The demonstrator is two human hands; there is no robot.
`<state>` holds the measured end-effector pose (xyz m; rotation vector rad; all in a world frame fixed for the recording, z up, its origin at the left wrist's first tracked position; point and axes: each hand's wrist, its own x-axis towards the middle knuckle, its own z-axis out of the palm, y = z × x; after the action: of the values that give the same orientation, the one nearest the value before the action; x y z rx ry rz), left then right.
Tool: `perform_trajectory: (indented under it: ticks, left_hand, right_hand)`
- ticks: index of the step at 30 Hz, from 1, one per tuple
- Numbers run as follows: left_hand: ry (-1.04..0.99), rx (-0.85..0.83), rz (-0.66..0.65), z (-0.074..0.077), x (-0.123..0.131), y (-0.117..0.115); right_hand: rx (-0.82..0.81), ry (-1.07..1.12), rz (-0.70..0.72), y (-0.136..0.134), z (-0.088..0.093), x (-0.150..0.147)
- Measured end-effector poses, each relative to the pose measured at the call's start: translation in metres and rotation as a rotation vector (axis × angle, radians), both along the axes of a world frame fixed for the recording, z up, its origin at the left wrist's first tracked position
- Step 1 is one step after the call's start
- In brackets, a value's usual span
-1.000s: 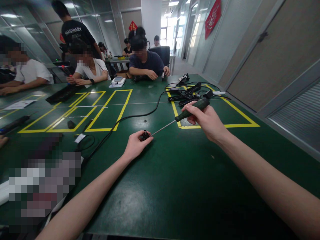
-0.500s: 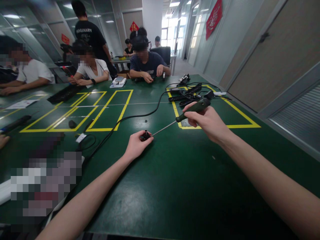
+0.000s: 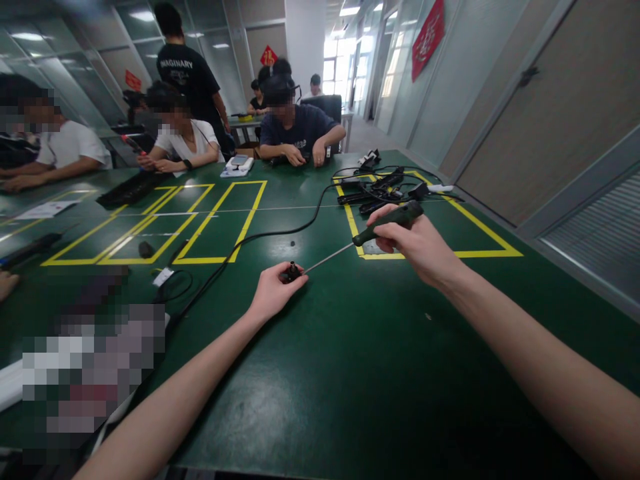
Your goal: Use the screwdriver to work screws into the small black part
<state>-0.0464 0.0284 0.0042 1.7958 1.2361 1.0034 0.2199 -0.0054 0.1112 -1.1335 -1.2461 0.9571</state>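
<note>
In the head view my right hand [image 3: 410, 233] is closed round the dark green handle of a screwdriver [image 3: 387, 223]. Its thin metal shaft slants down to the left. The tip meets a small black part [image 3: 291, 272], or ends right beside it; my fingers hide the exact contact. My left hand [image 3: 275, 290] pinches this part between thumb and fingers, low over the green table [image 3: 320, 373]. A short peg sticks up from the part, and the rest of it is covered by my hand.
Black parts and cables [image 3: 385, 190] lie in a yellow taped box at the back right. A black cable [image 3: 280, 232] runs across the table behind my left hand. A white device [image 3: 237, 165] stands at the far edge. Several people sit around the table.
My hands, the screwdriver and the black part have hardly moved. Across the table, a person's hand has come down to the tabletop.
</note>
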Motion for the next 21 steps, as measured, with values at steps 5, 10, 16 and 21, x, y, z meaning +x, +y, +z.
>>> perform_trajectory:
  ticks: [5, 10, 16, 21]
  left_hand:
    - [-0.003, -0.026, 0.006, -0.0038, -0.0007, 0.0015]
    - [0.009, -0.049, -0.010, -0.0021, -0.0031, 0.0034]
    - [0.018, -0.045, -0.015, -0.0001, -0.0030, 0.0018]
    - [0.046, 0.014, -0.006, -0.0014, -0.0021, -0.0002]
  right_hand:
    - [0.001, -0.031, -0.031, 0.0030, -0.0046, 0.0021]
    - [0.013, -0.030, -0.061, 0.0027, -0.0036, 0.0034]
    - [0.071, 0.006, -0.100, 0.0010, 0.0018, 0.0043]
    - [0.070, -0.010, -0.069, -0.0017, 0.0014, -0.0011]
